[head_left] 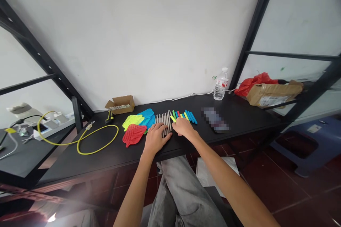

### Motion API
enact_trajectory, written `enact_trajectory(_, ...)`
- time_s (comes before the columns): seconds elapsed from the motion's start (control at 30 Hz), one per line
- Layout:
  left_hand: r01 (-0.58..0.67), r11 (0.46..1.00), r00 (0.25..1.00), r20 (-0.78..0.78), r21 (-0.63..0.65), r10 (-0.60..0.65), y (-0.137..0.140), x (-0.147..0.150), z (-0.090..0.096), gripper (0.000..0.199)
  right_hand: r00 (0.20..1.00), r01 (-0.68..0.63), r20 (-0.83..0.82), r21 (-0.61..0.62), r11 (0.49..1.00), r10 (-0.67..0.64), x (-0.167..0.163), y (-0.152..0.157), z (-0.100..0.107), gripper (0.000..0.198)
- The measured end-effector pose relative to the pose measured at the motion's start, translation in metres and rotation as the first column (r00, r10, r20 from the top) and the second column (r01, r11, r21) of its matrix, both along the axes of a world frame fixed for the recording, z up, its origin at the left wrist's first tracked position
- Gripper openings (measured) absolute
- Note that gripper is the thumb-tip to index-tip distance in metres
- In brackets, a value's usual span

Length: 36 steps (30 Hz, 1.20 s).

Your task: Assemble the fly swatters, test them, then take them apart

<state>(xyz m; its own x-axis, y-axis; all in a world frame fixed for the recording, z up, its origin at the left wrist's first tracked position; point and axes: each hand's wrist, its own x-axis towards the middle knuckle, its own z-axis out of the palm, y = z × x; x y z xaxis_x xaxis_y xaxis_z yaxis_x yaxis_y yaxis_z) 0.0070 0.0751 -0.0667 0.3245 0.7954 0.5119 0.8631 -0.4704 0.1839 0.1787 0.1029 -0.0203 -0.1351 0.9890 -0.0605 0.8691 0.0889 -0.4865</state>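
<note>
My left hand (156,137) lies with its fingers apart over the near ends of a row of thin grey metal rods (163,117). In my right hand (183,126) the fingers close on a yellow tube-shaped handle (173,118), its end sticking out towards the rods. Several blue handles (192,117) lie just beyond that hand; green, red and yellow ones are partly hidden by it. Left of the rods are perforated fly swatter heads: a red one (133,134) in front, yellow ones (131,120) and blue ones (147,115) overlapping behind it.
At the left, a yellow cable (117,134) loops near an open cardboard box (121,104). A blurred-out flat object (215,120) lies right of the handles. Further back stand a water bottle (221,84) and a taped carton (274,94). Black frame posts (254,25) flank the desk.
</note>
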Motion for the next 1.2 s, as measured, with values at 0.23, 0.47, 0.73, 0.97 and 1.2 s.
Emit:
enact_trajectory(0.23, -0.048, 0.991, 0.997, 0.066, 0.126, 0.040, -0.005, 0.003, 0.008, 0.046, 0.988, -0.087, -0.098, 0.302, 0.949, 0.122, 0.032, -0.011, -0.028, 0.027)
enact_trajectory(0.47, -0.019, 0.952, 0.995, -0.089, 0.307, 0.048, -0.015, 0.004, 0.015, 0.032, 0.940, -0.253, -0.120, 0.382, 0.889, 0.319, 0.036, -0.019, -0.040, 0.028)
enact_trajectory(0.73, 0.002, 0.976, 0.998, -0.069, 0.216, 0.014, -0.010, -0.001, 0.008, 0.040, 0.851, -0.247, -0.361, 0.368, 0.896, 0.382, 0.041, -0.012, -0.043, 0.032)
enact_trajectory(0.97, 0.028, 0.978, 0.989, -0.149, 0.208, 0.004, -0.008, -0.007, 0.009, 0.028, 0.731, -0.173, -0.593, 0.318, 0.932, 0.338, 0.044, -0.007, -0.049, 0.039)
enact_trajectory(1.2, -0.219, 0.948, 0.962, -0.113, 0.233, 0.250, -0.011, -0.070, 0.012, 0.029, 0.736, -0.061, -0.634, 0.287, 0.956, 0.238, 0.049, -0.002, -0.055, 0.048)
